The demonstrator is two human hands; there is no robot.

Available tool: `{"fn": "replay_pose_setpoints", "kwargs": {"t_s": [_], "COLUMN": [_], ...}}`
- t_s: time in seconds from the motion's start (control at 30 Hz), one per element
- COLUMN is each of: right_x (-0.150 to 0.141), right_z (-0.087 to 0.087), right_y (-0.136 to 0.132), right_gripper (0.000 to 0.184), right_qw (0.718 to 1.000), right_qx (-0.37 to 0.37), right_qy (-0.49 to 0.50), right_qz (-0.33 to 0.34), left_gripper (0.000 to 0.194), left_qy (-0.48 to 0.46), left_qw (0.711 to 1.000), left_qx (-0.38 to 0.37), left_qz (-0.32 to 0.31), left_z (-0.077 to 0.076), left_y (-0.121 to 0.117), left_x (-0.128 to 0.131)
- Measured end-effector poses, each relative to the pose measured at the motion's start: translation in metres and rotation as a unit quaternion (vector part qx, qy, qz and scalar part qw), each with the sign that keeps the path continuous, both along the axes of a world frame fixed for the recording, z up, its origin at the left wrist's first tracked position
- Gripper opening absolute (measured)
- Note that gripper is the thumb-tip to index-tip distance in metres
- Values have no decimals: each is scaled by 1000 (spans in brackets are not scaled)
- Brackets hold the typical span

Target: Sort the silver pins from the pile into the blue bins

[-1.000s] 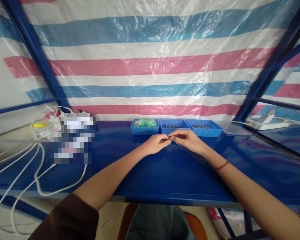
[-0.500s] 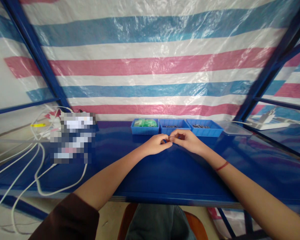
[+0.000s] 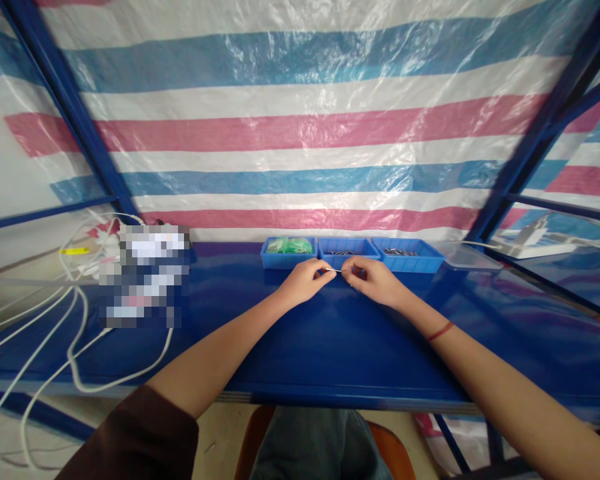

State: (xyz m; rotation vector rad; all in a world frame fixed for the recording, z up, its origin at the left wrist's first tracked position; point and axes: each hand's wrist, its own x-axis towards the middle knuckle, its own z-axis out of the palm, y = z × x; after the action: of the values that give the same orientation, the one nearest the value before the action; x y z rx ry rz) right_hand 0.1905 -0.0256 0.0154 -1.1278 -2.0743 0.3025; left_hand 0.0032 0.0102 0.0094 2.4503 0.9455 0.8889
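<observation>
Over the blue table (image 3: 330, 347), my left hand (image 3: 304, 281) and my right hand (image 3: 375, 280) meet, both with fingers pinched closed. Between their fingertips runs a thin metal pin (image 3: 334, 271), held at both ends just in front of the middle blue tray (image 3: 349, 251). That tray holds small dark metal parts. To its left a blue tray (image 3: 287, 253) carries green pieces, and to its right a third blue tray (image 3: 407, 257) has more dark metal parts.
A clear plastic lid or container (image 3: 469, 257) lies right of the trays. White cables (image 3: 75, 320) loop across the table's left side beside a blurred-out object (image 3: 145, 277). A striped tarp (image 3: 300, 127) on blue frame posts closes the back.
Both hands have lifted slightly toward the trays and drawn a little apart; the thin pin now shows stretched between the fingertips, where before the fingers were bunched together.
</observation>
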Motion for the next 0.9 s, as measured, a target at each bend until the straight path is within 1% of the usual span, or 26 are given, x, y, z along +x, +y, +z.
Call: {"fn": "replay_pose_setpoints", "kwargs": {"t_s": [0.1, 0.17, 0.2, 0.27, 0.3, 0.37, 0.4, 0.47, 0.57, 0.67, 0.77, 0.9], "right_x": [3, 9, 14, 30, 40, 60, 70, 87, 101, 101, 92, 77], "right_z": [-3, -1, 0, 4, 6, 8, 8, 6, -1, -5, -3, 5], "right_y": [5, 10, 12, 16, 18, 21, 23, 26, 31, 34, 33, 28], "right_gripper": [18, 20, 21, 23, 23, 22, 22, 22, 25, 31, 33, 29], "right_qw": [1000, 999, 996, 981, 968, 931, 914, 891, 877, 877, 884, 902], "right_qx": [4, 12, 21, 45, 56, 66, 67, 68, 68, 79, 89, 92], "right_qy": [-15, 11, 29, 63, 74, 76, 75, 64, 30, 8, -2, -21], "right_qz": [-13, -50, -82, -177, -235, -351, -392, -445, -474, -474, -460, -420], "left_gripper": [22, 22, 22, 22, 22, 22, 23, 27, 34, 35, 34, 31], "left_qy": [-7, -5, 2, 33, 56, 102, 121, 146, 172, 196, 192, 176], "left_qw": [1000, 999, 999, 998, 995, 988, 984, 979, 975, 972, 972, 972], "left_qx": [22, 35, 41, 54, 63, 84, 94, 112, 115, 98, 101, 120], "left_qz": [4, -3, -9, -30, -45, -76, -85, -88, -77, -81, -88, -97], "left_z": [1, 0, -1, -4, -5, -7, -8, -10, -13, -15, -16, -15], "left_y": [-1, -3, -3, -5, -5, -6, -7, -7, -4, -1, 1, 1], "left_x": [1, 2, 3, 6, 7, 9, 11, 13, 14, 15, 16, 17]}}
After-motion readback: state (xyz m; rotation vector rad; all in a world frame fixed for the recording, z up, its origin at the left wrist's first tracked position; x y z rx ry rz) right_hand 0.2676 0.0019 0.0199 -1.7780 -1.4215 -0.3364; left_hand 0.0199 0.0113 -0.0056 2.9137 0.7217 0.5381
